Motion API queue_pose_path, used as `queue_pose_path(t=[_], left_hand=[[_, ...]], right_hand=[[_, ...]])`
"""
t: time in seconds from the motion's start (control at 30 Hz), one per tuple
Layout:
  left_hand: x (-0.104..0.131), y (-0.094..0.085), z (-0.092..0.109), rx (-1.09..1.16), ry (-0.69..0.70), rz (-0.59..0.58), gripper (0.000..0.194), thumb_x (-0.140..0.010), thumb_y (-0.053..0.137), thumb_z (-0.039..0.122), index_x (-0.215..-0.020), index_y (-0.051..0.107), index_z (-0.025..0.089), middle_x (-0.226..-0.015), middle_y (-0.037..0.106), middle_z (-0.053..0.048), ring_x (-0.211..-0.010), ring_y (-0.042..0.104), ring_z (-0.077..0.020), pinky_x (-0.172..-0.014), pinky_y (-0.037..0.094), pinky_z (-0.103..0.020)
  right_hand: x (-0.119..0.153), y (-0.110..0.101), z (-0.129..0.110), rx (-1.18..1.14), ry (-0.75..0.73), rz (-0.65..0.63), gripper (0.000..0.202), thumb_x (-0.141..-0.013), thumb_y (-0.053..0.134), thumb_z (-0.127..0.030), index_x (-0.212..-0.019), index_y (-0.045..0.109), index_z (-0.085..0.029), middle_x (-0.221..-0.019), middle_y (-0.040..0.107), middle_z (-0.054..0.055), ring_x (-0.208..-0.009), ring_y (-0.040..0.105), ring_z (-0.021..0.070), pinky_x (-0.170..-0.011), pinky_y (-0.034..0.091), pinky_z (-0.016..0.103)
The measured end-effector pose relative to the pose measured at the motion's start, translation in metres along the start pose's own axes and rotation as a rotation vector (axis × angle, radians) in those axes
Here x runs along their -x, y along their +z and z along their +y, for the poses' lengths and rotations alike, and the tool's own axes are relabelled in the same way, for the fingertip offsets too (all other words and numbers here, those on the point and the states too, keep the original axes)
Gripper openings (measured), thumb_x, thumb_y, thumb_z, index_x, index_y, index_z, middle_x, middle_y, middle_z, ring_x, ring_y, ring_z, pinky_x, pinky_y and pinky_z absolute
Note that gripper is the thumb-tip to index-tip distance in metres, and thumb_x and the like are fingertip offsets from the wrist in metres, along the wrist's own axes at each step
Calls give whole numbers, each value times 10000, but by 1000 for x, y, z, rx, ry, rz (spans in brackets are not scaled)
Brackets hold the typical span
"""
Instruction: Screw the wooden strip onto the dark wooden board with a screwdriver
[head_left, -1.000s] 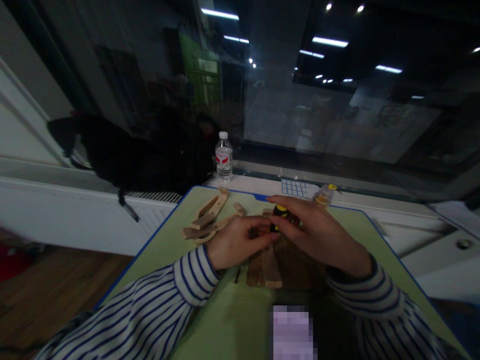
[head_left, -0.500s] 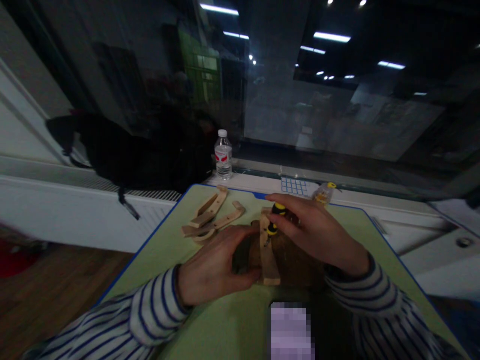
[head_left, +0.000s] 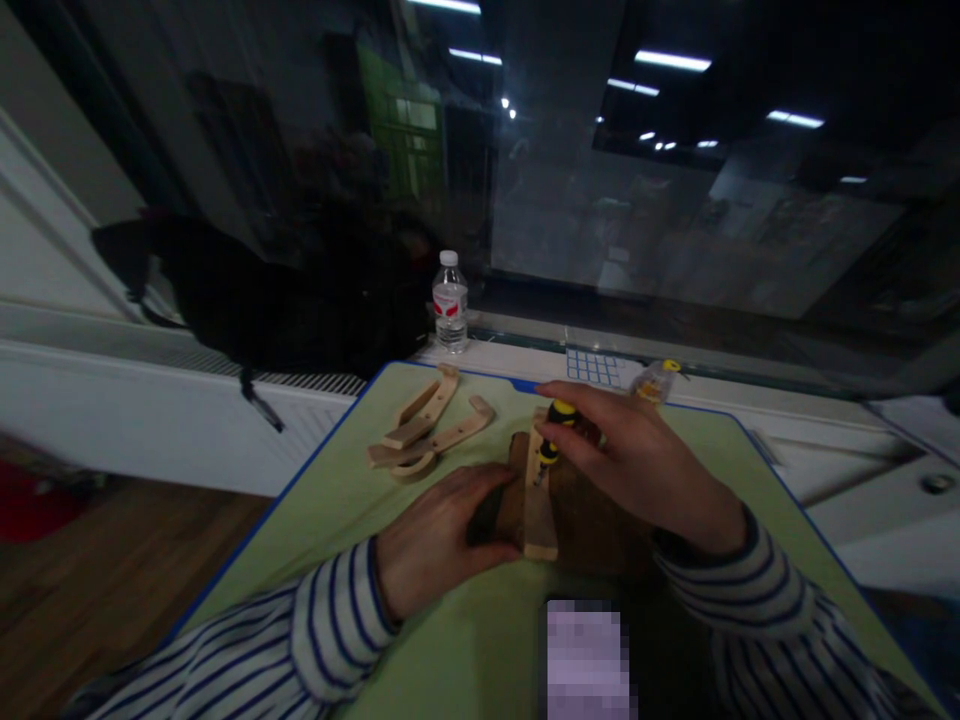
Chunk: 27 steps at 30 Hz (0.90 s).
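Observation:
My right hand (head_left: 637, 455) is closed on a black and yellow screwdriver (head_left: 550, 447), its tip pointing down at a pale wooden strip (head_left: 540, 520). The strip lies along a dark brown wooden board (head_left: 592, 515). My left hand (head_left: 450, 530) is spread at the left side of the board, thumb and fingers apart, touching its edge near the strip. Several loose curved wooden pieces (head_left: 450, 437) lie to the left, beyond my left hand.
The green table (head_left: 315, 520) has a blue edge. A phone (head_left: 586, 650) with a blurred screen lies at the near side. Behind stand a water bottle (head_left: 450, 305) and a small clear bag (head_left: 654, 382) on the sill. A black backpack (head_left: 285, 300) rests at the left.
The view has shifted slightly. My left hand sits a little closer around the board's left edge. The screwdriver remains over the strip in my right hand.

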<state>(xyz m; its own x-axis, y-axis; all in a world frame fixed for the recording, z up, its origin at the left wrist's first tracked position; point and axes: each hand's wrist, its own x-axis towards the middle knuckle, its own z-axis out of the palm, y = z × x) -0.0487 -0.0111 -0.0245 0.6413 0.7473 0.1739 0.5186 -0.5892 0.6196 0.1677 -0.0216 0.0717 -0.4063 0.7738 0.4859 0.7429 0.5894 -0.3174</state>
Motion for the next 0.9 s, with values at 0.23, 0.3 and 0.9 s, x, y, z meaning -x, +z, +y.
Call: queue_pose_path(t=[0.23,0.3,0.9], left_hand=[[-10,-24,10,32,65,-22,505,-770,623,264,-1262,538,190,-1279,598,-90,-1164,558,-241,-1012,432,-382],[-22,-37,17,50,20,23,416,-783,563,214,-1197,595,191,-1182,656,-61,-1089,598,-211,-966,452,-336],[-64,-49,34,263,3,-151,259,-818,609,372,-973,742,212,-789,711,7,-728,609,-142,-657,434,-232]], right_hand=[[0,1,-1,9,-6,-13,343,-917,515,-324,-1228,557,-186,-1185,673,67,-1058,636,195,-923,498,363],[0,0,-2,15,-2,-24,345,-916,516,-332,-1224,561,-185,-1165,681,66,-1030,645,193,-902,505,354],[3,-2,-3,62,-22,-3,319,-922,509,-344,-1190,566,-180,-1031,712,71,-873,679,202,-740,527,328]])
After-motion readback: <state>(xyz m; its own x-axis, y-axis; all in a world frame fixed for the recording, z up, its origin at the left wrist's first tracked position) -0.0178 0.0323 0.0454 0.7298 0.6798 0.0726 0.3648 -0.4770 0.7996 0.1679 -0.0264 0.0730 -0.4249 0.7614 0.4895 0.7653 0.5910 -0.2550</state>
